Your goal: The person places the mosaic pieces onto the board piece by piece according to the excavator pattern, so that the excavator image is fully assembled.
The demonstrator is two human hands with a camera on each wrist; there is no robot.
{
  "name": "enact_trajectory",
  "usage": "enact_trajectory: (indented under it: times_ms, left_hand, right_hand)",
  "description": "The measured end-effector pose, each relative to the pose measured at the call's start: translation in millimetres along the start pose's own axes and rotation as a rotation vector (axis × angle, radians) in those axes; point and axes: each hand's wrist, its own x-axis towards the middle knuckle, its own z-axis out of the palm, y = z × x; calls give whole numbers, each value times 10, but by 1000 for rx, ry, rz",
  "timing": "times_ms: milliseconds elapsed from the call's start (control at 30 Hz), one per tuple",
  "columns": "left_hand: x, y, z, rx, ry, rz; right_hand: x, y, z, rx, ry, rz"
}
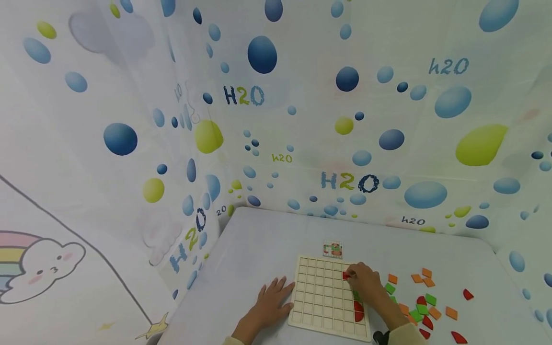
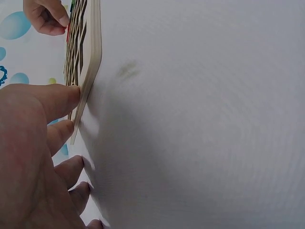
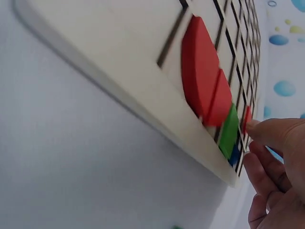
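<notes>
A pale wooden grid board (image 1: 319, 292) lies on the table. My left hand (image 1: 270, 305) rests at its left side with fingers spread; in the left wrist view the thumb (image 2: 64, 98) touches the board's edge. Over the upper right of the board, my right hand (image 1: 366, 283) pinches a small red tile (image 1: 346, 275) between thumb and fingertips, within the grid squares. Down the right-hand column sit two red curved tiles (image 1: 359, 311) and a green tile (image 1: 356, 296). A blue piece (image 3: 234, 155) shows past the green one in the right wrist view.
A small pattern card (image 1: 332, 249) lies behind the board. To the right are scattered several loose tiles: orange squares (image 1: 451, 313), green squares (image 1: 430, 299) and red curved pieces (image 1: 459, 337). A printed sheet with droplets (image 1: 262, 54) hangs behind and beside the table.
</notes>
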Motion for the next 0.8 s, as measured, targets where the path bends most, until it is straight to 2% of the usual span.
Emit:
enact_trajectory:
  times_ms: [200,433,633,800]
  left_hand:
    - [28,-56,64,0,15,17]
    - [3,-83,76,4,45,39]
    - [-11,-46,40,-5,25,25]
    - [-31,-14,12,-13,17,9]
  right_hand:
    - [-76,293,-209,25,73,121]
    - [-214,677,-402,-94,168,172]
    - [-275,843,-451,-35,125,248]
    - [-263,908,-445,22,120,228]
